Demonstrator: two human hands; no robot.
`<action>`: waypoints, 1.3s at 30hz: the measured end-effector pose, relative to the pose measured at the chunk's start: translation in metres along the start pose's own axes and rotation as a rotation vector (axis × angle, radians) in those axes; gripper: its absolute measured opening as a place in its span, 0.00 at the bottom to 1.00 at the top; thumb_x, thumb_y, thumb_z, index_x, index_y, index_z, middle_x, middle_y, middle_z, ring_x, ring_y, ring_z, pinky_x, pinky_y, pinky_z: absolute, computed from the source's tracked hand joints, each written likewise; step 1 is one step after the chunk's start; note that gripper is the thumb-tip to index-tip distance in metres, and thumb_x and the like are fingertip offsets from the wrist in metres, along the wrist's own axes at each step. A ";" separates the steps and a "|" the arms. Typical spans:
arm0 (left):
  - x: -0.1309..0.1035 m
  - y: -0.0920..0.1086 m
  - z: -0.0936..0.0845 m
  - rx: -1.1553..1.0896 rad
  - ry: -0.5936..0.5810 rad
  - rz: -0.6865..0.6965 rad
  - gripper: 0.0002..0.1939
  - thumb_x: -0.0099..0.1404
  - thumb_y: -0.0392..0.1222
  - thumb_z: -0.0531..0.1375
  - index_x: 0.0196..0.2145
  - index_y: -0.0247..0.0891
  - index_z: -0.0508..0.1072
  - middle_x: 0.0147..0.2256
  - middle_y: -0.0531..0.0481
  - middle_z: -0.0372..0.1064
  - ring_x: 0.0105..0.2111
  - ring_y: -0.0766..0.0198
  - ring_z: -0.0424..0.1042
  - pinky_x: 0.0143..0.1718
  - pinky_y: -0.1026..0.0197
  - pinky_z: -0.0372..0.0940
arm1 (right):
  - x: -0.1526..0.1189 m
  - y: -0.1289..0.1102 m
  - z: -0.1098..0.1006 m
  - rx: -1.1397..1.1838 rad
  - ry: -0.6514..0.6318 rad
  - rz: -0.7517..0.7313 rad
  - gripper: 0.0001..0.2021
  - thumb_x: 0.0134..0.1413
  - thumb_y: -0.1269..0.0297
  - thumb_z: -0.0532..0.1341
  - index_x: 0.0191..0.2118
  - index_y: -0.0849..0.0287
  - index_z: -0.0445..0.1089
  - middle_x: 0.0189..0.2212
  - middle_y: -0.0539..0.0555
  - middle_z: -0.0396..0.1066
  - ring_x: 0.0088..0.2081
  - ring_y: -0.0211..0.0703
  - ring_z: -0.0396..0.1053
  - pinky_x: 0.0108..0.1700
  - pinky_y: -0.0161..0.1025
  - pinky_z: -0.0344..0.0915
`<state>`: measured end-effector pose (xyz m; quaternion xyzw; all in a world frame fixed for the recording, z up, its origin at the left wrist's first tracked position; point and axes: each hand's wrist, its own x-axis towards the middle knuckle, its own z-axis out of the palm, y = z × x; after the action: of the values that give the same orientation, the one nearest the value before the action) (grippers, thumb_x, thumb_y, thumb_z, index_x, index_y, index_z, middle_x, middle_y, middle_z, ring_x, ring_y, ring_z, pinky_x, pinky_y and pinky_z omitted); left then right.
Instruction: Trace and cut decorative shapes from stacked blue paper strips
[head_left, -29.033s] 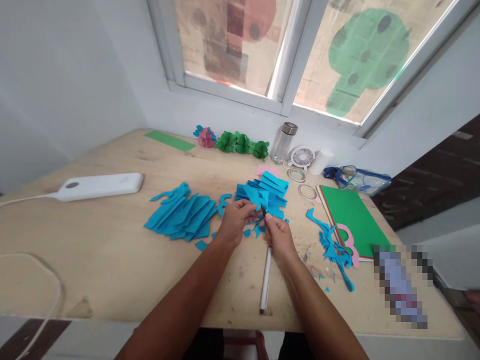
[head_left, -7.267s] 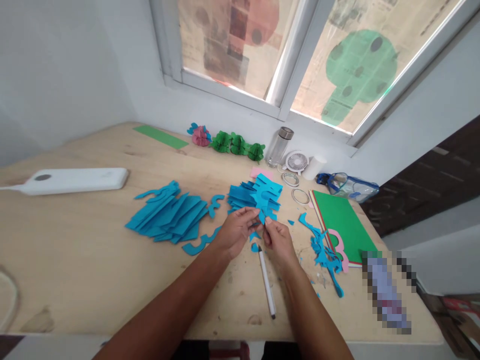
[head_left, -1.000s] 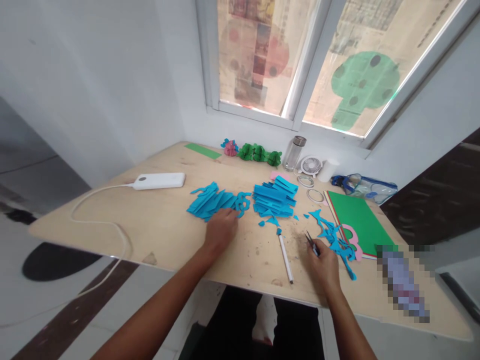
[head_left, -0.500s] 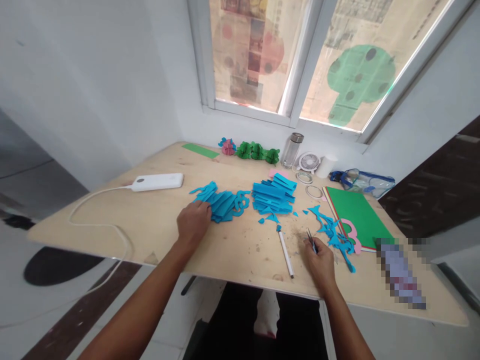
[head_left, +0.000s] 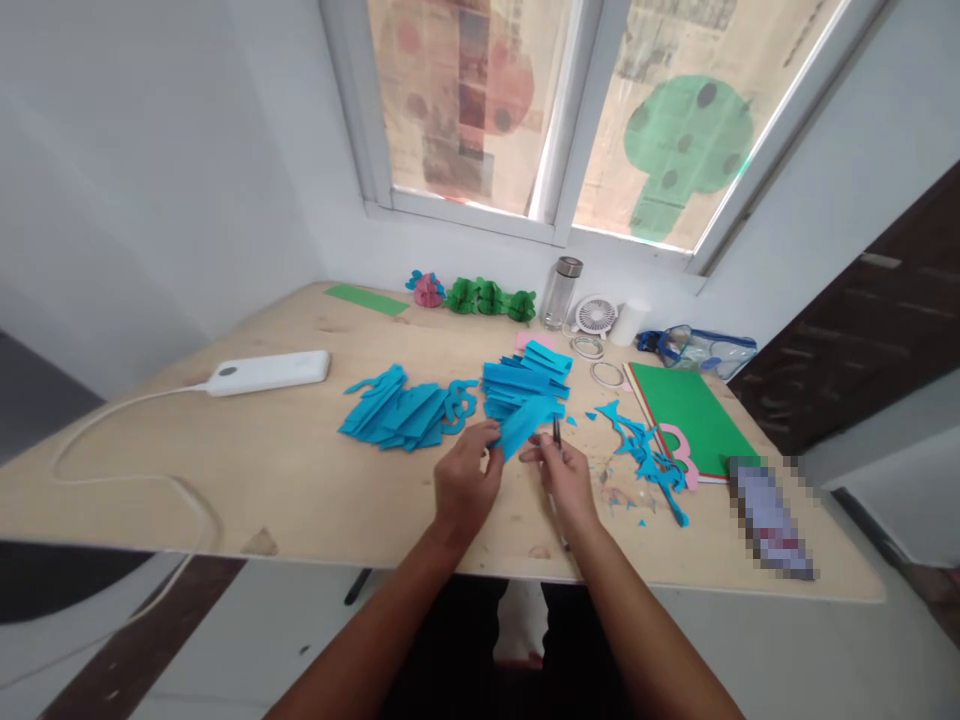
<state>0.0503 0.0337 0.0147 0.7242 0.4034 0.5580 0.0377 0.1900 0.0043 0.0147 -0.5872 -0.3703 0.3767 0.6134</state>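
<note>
Head view has our left hand (head_left: 466, 478) clamped on a blue paper strip (head_left: 523, 428), thumb and fingers pinching its near end; the strip sits at the near edge of the right blue pile (head_left: 517, 380), can't tell if they touch. Our right hand (head_left: 566, 483) is wrapped around what looks like small dark scissors (head_left: 556, 430), tips pointing away from us; no idea whether the blades are apart or together. To handle this bit well, we'd reckon keeping the pinch firm, squaring up the paper's edges, and turning the paper toward the blades with fingertips out of their way. Now the count: one strip held, one pair of scissors, two blue piles including the left blue pile (head_left: 405, 418) (sheets overlap too much for us to tally), one scrap heap (head_left: 637, 450), one pen (head_left: 554, 510) partly hidden by our right hand, three green paper balls (head_left: 490, 297), one pink paper ball (head_left: 428, 290), two tape rolls (head_left: 587, 354).
</note>
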 end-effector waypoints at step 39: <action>0.058 0.002 0.088 -1.133 -0.340 -1.180 0.15 0.43 0.43 0.71 0.25 0.33 0.72 0.22 0.50 0.72 0.23 0.66 0.72 0.27 0.64 0.66 | 0.088 0.011 -0.021 0.027 0.089 -0.083 0.11 0.43 0.56 0.64 0.24 0.58 0.68 0.15 0.45 0.65 0.17 0.33 0.53 0.21 0.33 0.47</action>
<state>0.1281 0.1035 0.0282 0.3398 0.3636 0.4480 0.7427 0.2474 0.0743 0.0037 -0.5791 -0.3615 0.3293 0.6523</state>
